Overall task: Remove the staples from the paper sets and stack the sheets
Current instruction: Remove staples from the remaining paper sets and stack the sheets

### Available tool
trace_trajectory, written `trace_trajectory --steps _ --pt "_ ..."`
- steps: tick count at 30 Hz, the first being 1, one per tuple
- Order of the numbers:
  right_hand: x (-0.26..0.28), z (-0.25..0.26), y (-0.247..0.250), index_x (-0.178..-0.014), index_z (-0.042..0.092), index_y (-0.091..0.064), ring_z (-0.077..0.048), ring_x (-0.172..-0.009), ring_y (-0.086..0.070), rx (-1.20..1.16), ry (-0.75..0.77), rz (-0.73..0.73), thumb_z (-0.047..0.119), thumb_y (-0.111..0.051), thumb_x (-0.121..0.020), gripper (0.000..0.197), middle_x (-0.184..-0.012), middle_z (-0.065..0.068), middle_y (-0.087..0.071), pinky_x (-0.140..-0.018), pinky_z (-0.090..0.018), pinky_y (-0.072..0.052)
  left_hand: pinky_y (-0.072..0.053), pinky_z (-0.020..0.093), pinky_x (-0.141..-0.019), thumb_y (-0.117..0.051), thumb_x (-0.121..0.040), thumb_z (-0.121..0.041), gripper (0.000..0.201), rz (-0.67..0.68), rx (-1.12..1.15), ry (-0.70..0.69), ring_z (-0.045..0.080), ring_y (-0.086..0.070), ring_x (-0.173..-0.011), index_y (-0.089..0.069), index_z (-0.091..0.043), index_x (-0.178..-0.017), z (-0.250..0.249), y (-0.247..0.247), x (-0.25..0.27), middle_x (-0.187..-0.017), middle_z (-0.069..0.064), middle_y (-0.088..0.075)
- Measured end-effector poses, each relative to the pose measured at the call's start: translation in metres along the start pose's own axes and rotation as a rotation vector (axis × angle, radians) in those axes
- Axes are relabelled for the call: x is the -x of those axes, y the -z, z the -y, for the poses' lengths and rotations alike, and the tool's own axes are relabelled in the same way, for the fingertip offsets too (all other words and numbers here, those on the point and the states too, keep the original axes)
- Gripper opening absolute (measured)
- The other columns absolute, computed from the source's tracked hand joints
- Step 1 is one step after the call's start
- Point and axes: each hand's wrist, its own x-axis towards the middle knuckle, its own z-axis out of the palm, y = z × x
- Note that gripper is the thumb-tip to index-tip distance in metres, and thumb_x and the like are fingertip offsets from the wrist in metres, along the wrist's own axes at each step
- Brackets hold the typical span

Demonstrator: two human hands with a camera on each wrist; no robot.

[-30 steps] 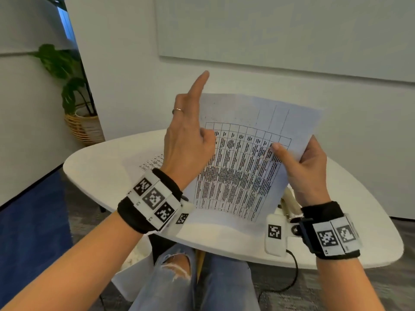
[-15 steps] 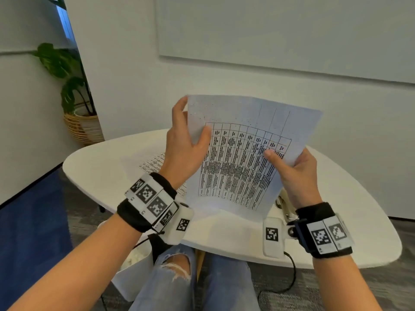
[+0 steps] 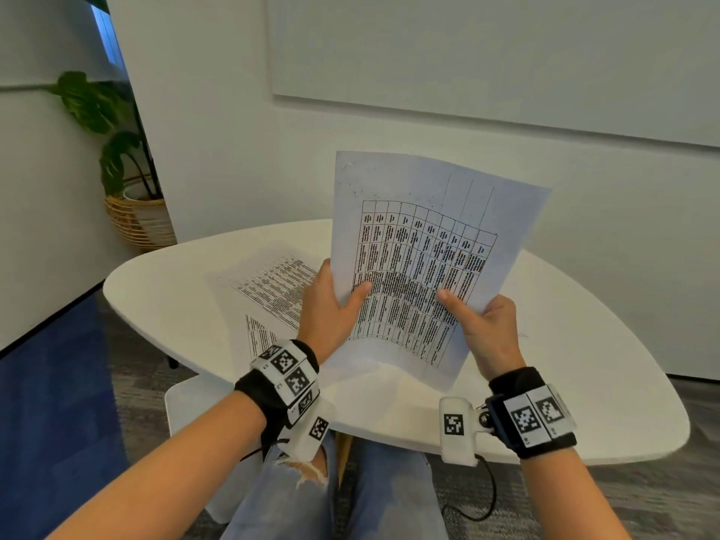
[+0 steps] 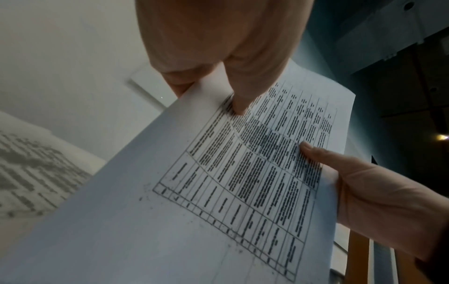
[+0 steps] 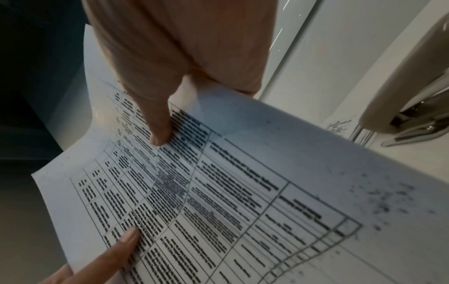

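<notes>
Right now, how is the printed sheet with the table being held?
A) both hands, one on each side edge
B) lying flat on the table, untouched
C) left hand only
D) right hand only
A: the left hand grips the printed sheet at its left edge and the right hand at its right edge, thumbs on the print, lifted above the white table.

An office meeting corner: rounded white table (image 3: 163, 294), wall-mounted whiteboard (image 3: 487, 52), grey carpet tiles (image 3: 693, 481), potted plant (image 3: 113, 138) in wicker basket.
</notes>
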Motion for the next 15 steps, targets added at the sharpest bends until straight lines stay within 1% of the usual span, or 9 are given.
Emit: trace_trajectory --steps 2,4,5,7,8,10,12,14,15 --pt "0.0 -0.003 -0.003 -0.09 0.033 -0.072 -0.03 -0.086 -0.07 0.032 -0.001 -0.026 0.065 -0.077 -0.056 0.047 -0.092 -0.005 -0.074 -0.077 -0.057 -0.055 -0.042 -0.001 -0.066 -0.069 -0.086 -0.021 0.028 -0.03 0.014 0.002 -0.016 -0.054 -0.08 -0.05 -0.021 -0.106 0.0 -0.003 0.002 -0.09 -0.021 -0.057" --pt "-0.001 -0.006 -0.004 -0.084 0.035 -0.073 -0.046 -0.087 -0.063 0.028 0.023 -0.06 0.068 -0.076 -0.054 0.045 -0.089 -0.018 -0.071 -0.074 -0.063 -0.052 -0.043 0.0 -0.067 -0.068 -0.086 -0.02 0.028 -0.05 0.037 -0.001 -0.018 -0.055 -0.079 -0.05 -0.022 -0.107 0.0 -0.006 0.003 -0.09 -0.023 -0.057" --pt "-0.002 -0.006 -0.003 -0.083 0.036 -0.073 -0.045 -0.088 -0.063 0.015 0.025 -0.067 0.065 -0.077 -0.056 0.04 -0.087 -0.016 -0.072 -0.075 -0.062 -0.052 -0.043 0.001 -0.068 -0.068 -0.086 -0.02 0.028 -0.058 0.043 -0.003 -0.018 -0.055 -0.079 -0.05 -0.022 -0.108 0.001 -0.007 0.003 -0.09 -0.022 -0.058" --pt "-0.002 -0.008 -0.003 -0.085 0.034 -0.073 -0.034 -0.089 -0.068 0.006 0.005 -0.067 0.053 -0.078 -0.062 0.03 -0.087 -0.002 -0.074 -0.079 -0.056 -0.054 -0.044 0.002 -0.07 -0.068 -0.087 -0.022 0.029 -0.05 0.028 -0.003 -0.016 -0.056 -0.082 -0.052 -0.02 -0.111 0.004 -0.007 0.005 -0.093 -0.018 -0.061" --pt "-0.002 -0.011 -0.004 -0.087 0.032 -0.072 -0.03 -0.09 -0.069 -0.01 -0.014 -0.065 0.045 -0.078 -0.067 0.024 -0.09 -0.001 -0.074 -0.081 -0.054 -0.055 -0.046 0.005 -0.073 -0.067 -0.087 -0.023 0.03 -0.04 0.01 0.002 -0.013 -0.056 -0.084 -0.054 -0.017 -0.113 0.007 -0.006 0.006 -0.095 -0.015 -0.062" --pt "-0.004 -0.019 -0.002 -0.095 0.028 -0.07 -0.024 -0.093 -0.069 -0.009 -0.056 -0.061 0.027 -0.075 -0.075 0.02 -0.095 0.002 -0.073 -0.085 -0.05 -0.055 -0.052 0.016 -0.08 -0.065 -0.088 -0.025 0.033 -0.025 -0.013 0.017 -0.006 -0.058 -0.086 -0.055 -0.014 -0.118 0.01 -0.004 0.008 -0.1 -0.011 -0.063" --pt "-0.007 -0.022 0.002 -0.1 0.025 -0.068 -0.014 -0.093 -0.069 0.064 -0.057 -0.002 0.023 -0.074 -0.078 0.023 -0.098 0.006 -0.072 -0.085 -0.043 -0.056 -0.052 0.024 -0.085 -0.064 -0.089 -0.025 0.034 -0.01 -0.019 0.041 0.003 -0.061 -0.092 -0.055 -0.014 -0.12 0.007 0.001 0.007 -0.103 -0.01 -0.064" --pt "-0.014 -0.019 0.012 -0.097 0.025 -0.069 -0.015 -0.093 -0.069 0.08 -0.068 0.096 0.023 -0.074 -0.076 0.022 -0.099 0.003 -0.072 -0.081 -0.035 -0.056 -0.05 0.026 -0.086 -0.062 -0.09 -0.026 0.034 0.009 -0.05 0.069 0.009 -0.062 -0.098 -0.054 -0.016 -0.121 0.002 0.009 0.003 -0.105 -0.009 -0.063" --pt "-0.019 -0.018 0.02 -0.096 0.023 -0.068 -0.016 -0.09 -0.068 0.097 -0.071 0.139 0.019 -0.074 -0.077 0.02 -0.099 0.001 -0.072 -0.077 -0.026 -0.055 -0.051 0.028 -0.085 -0.062 -0.09 -0.027 0.034 0.017 -0.085 0.081 0.011 -0.062 -0.097 -0.054 -0.016 -0.121 0.0 0.015 0.0 -0.105 -0.008 -0.063"
